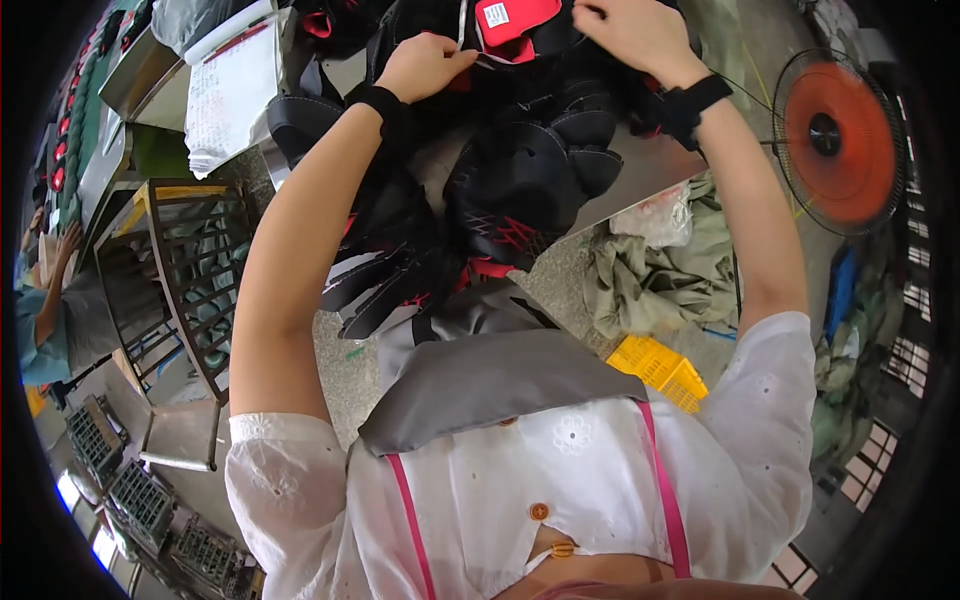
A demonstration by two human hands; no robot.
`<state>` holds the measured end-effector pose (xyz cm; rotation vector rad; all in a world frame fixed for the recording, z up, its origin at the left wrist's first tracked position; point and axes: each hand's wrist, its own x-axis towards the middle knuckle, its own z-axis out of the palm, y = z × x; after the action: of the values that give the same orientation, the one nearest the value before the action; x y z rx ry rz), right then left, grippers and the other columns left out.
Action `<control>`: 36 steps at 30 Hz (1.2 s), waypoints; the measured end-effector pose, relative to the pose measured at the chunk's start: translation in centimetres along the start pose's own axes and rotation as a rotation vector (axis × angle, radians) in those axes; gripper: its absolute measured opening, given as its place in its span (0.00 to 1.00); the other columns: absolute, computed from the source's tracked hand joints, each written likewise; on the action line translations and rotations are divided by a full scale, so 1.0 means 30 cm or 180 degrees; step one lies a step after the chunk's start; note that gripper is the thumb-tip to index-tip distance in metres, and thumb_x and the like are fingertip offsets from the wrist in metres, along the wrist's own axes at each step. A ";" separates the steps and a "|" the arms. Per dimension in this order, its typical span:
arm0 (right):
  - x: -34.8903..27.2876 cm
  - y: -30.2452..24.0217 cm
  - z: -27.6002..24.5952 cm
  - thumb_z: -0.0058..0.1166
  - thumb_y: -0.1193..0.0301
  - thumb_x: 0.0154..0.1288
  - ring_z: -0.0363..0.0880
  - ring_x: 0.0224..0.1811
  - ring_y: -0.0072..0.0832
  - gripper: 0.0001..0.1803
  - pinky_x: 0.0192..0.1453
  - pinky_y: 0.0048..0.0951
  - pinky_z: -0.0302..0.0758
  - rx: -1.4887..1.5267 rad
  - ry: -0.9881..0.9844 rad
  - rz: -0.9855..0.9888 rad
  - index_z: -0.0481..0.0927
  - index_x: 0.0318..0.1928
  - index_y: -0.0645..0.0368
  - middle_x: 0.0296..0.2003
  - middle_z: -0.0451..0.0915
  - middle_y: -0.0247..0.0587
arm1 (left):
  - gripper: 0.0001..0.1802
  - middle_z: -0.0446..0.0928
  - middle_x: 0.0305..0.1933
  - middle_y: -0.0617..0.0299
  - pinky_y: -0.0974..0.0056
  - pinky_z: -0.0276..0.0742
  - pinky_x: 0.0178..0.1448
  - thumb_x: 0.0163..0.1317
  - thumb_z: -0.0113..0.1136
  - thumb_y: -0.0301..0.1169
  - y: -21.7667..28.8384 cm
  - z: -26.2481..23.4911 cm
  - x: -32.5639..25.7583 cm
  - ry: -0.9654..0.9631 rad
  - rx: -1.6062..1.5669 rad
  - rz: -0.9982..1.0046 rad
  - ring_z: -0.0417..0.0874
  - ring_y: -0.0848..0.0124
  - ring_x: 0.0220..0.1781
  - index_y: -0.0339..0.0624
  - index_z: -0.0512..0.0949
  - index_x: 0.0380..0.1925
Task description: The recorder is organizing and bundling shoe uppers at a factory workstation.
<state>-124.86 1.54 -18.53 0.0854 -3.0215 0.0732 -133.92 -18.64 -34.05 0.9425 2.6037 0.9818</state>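
Observation:
At the top edge lies a black shoe upper with a bright red lining (515, 22) and a small white label. My left hand (425, 68) is closed at its left edge, thumb and fingers pinching the material beside a thin pale strip (462, 22). To the right, my right hand (640, 38) has its fingers curled in; whatever they grip is too small to make out. Nearer to me, a pile of black uppers (525, 170) with red cross-stitching hangs over the table's front edge. More black pieces (395, 255) droop on the left, close to my grey apron (500, 370).
Written paper sheets (232, 100) lie left of the pile. A fan with orange blades (835, 135) spins at the right. Below the metal table (640, 185) are green cloth (665, 265) and a yellow basket (660, 370). A metal rack (190, 270) and another person (45, 310) are at the left.

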 end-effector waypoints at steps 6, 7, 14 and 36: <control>0.024 -0.114 0.145 0.43 0.73 0.54 0.73 0.40 0.44 0.13 0.43 0.35 0.75 -0.1456 -0.0436 -0.0458 0.77 0.36 0.67 0.34 0.77 0.53 | 0.13 0.74 0.20 0.63 0.72 0.68 0.27 0.59 0.53 0.36 -0.009 -0.016 -0.011 0.0099 -0.1721 -0.0550 0.75 0.77 0.22 0.34 0.76 0.29; 0.038 -0.104 0.160 0.45 0.71 0.52 0.73 0.39 0.44 0.11 0.41 0.38 0.74 -0.1245 -0.0367 -0.0640 0.79 0.31 0.63 0.32 0.79 0.49 | 0.14 0.75 0.19 0.62 0.70 0.69 0.28 0.58 0.53 0.36 -0.023 -0.023 -0.018 0.0062 -0.1819 -0.0653 0.77 0.75 0.23 0.34 0.76 0.28; 0.113 -0.114 0.182 0.48 0.67 0.50 0.75 0.32 0.38 0.10 0.30 0.33 0.75 -0.1056 0.1231 -0.1042 0.78 0.31 0.56 0.26 0.77 0.43 | 0.09 0.77 0.23 0.50 0.57 0.73 0.38 0.51 0.56 0.33 -0.072 -0.067 -0.027 0.0522 -0.0360 -0.0051 0.79 0.53 0.32 0.37 0.76 0.23; 0.114 -0.308 0.591 0.45 0.67 0.60 0.66 0.10 0.26 0.11 0.12 0.27 0.60 0.3885 -0.1433 0.1042 0.73 0.26 0.62 0.13 0.68 0.35 | 0.07 0.77 0.19 0.59 0.71 0.70 0.26 0.47 0.63 0.28 -0.088 -0.159 0.076 -0.0557 -0.0697 0.0053 0.75 0.75 0.20 0.33 0.79 0.23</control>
<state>-129.78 -8.77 -35.29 -0.3241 -2.7968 2.0902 -138.87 -21.20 -32.09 0.9491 2.2948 1.1079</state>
